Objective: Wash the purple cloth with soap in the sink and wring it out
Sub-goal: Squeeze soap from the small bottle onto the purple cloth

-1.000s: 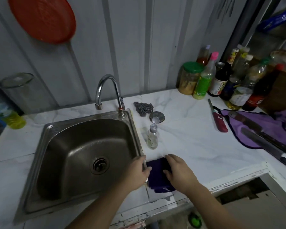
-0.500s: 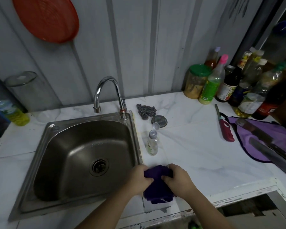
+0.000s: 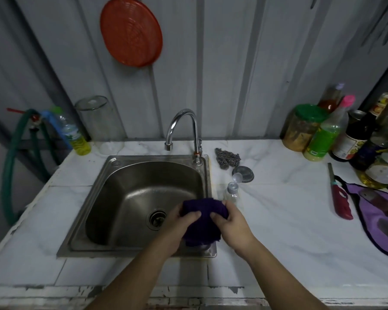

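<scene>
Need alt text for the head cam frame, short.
Both bare hands, left hand and right hand, hold a bunched purple cloth over the right side of a steel sink; no water runs from the faucet. A small clear bottle with its flip cap open stands on the white counter just right of the sink.

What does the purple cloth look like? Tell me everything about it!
The purple cloth is dark purple, soft and thick-looking like a small towel. It is bunched up, not spread flat, with its lower edge hanging down. The left hand and the right hand each have a grip on one side, thumbs pressed on top. It is held up over the right front part of the steel sink. Whether it is wet cannot be told.
</scene>
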